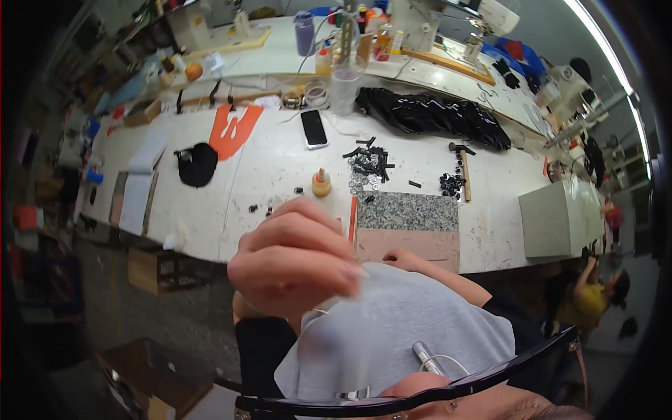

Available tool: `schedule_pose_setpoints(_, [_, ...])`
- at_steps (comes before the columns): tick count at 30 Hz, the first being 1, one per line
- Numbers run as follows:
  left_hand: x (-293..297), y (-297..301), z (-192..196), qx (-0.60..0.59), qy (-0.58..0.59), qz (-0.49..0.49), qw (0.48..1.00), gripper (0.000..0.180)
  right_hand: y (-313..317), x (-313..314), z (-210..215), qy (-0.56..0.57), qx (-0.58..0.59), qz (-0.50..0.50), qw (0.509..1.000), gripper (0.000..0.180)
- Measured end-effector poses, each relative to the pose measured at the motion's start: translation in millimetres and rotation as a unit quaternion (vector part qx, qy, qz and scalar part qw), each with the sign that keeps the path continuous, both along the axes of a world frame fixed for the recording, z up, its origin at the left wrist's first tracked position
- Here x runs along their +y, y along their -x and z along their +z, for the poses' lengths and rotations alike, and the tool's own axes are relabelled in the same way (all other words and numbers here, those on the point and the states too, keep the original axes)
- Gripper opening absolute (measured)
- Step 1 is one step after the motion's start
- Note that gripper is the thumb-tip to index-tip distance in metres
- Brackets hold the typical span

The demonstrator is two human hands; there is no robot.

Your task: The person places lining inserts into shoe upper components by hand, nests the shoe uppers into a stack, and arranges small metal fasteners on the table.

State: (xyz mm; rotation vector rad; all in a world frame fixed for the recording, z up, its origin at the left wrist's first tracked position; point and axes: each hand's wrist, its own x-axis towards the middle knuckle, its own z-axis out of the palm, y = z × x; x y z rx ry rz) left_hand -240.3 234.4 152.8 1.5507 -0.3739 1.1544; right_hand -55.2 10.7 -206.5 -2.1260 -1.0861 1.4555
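Note:
Close in front of the camera, my left hand (294, 259) is raised with its fingers curled and the fingertips pressed together. Anything pinched in it is too blurred to make out. Below it hangs a pale blurred patch that I cannot name. My right hand (402, 260) rests at the near edge of a pinkish board (427, 246), its fingers closed; whatever they hold is hidden or too small. Behind the board lies a speckled granite slab (409, 211). A small amber bottle (321, 183) stands beyond my left hand. Black strips (374, 162) lie heaped with small rings behind the slab.
A hammer (467, 175) lies beside small black parts (452, 185). Farther off are a phone (314, 129), glossy black material (434, 119), an orange sheet (233, 131) and a black piece (197, 165). A grey box (556, 220) stands at the right, near another person (591, 297).

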Motion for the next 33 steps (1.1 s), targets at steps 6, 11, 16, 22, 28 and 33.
schedule_pose_setpoints(6, [-7, -19, 20, -0.067, 0.021, -0.183, 0.981, 0.02, -6, -47, -60, -0.022, -0.031, -0.004, 0.999, 0.032])
schedule_pose_setpoints(11, [-19, -28, 22, -0.072, -0.013, -0.174, 0.982, 0.02, 4, -53, -46, 0.005, 0.006, -0.045, 0.999, 0.032])
schedule_pose_setpoints(16, [-24, -61, 15, -0.05, 0.015, -0.221, 0.974, 0.023, 8, -87, -52, 0.011, 0.036, -0.11, 0.993, 0.032])
schedule_pose_setpoints(22, [-19, -113, -45, 0.037, 0.091, -0.019, 0.995, 0.026, 0, -117, -2, 0.024, 0.015, -0.178, 0.984, 0.034])
schedule_pose_setpoints(28, [-59, -168, -246, 0.483, 0.256, 0.043, 0.836, 0.025, -40, -150, -15, 0.061, -0.007, -0.155, 0.986, 0.031])
schedule_pose_setpoints(33, [-139, -170, -410, 0.539, -0.087, 0.204, 0.812, 0.042, -91, -191, -38, 0.109, 0.033, -0.253, 0.961, 0.045])
